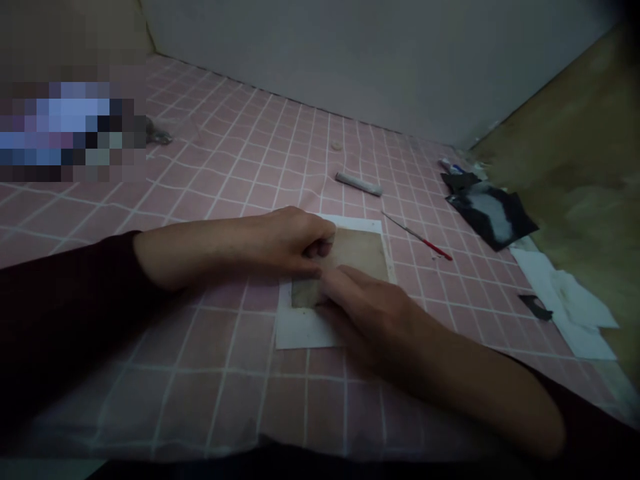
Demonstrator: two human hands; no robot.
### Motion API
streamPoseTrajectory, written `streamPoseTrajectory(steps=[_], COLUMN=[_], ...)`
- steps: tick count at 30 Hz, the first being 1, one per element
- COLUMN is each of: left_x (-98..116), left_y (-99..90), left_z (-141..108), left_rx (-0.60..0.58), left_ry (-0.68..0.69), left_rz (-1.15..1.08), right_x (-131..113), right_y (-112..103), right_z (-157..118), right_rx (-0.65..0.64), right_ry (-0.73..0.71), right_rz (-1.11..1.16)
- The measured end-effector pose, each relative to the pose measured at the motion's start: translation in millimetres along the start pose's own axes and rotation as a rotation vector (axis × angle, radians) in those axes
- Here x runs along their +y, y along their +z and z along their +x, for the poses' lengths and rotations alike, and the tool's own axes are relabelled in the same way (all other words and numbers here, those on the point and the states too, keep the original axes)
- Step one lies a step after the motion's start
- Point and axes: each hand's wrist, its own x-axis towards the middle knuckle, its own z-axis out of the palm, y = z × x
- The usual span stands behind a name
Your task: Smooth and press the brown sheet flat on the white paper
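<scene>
A white sheet (295, 330) lies on the pink checked cloth, with a beige-grey square piece (363, 250) on top of it. From the left, my left hand (297, 240) reaches over the sheet's upper left part, its fingers curled closed. My right hand (367, 307) comes in from the lower right, thumb and fingers pinched together over the square's lower part. The fingertips of both hands are close together near the middle of the square. Whatever lies between the fingers of either hand is too small or hidden to make out.
A grey tube (359, 183) lies beyond the sheet, and a thin red-handled tool (417, 238) to its right. Black sheets (493, 213) and white papers (575, 307) lie at the right edge, by a brownish surface. A wall (320, 53) rises behind the cloth.
</scene>
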Motion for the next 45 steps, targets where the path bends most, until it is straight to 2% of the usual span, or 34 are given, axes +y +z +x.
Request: streamPoseTrajectory(steps=[4,10,15,21,26,32,36,39,42,45], left_x=[0,0,2,1,0,0,1,2,2,1], left_y=[-0.4,0.8,-1.2,0.0,0.7,1.1,0.6,-0.4,-0.6,0.3], left_z=[0,0,0,-1,1,1,1,0,-1,0], left_rx=[-0.012,0.020,-0.012,0.012,-0.002,0.017,-0.003,-0.007,-0.001,0.000], left_ry=[0.017,0.014,0.012,0.012,0.017,0.006,0.010,0.014,-0.003,-0.004], left_rz=[-0.005,-0.005,0.009,-0.003,0.008,0.004,0.011,-0.003,0.004,0.017], right_x=[4,1,5,5,7,5,7,8,8,10], right_y=[-7,0,-8,0,-10,2,-6,-7,-4,-8], right_z=[-4,2,-3,6,2,8,6,7,9,5], right_rx=[-0.084,-0.002,-0.128,0.021,-0.099,-0.020,-0.093,-0.047,0.033,-0.026], right_ry=[0.074,-0.032,0.062,-0.012,0.100,0.003,0.065,0.100,0.040,0.053], right_rz=[-0.065,-0.047,-0.065,0.004,-0.078,-0.058,-0.045,-0.035,0.004,-0.013])
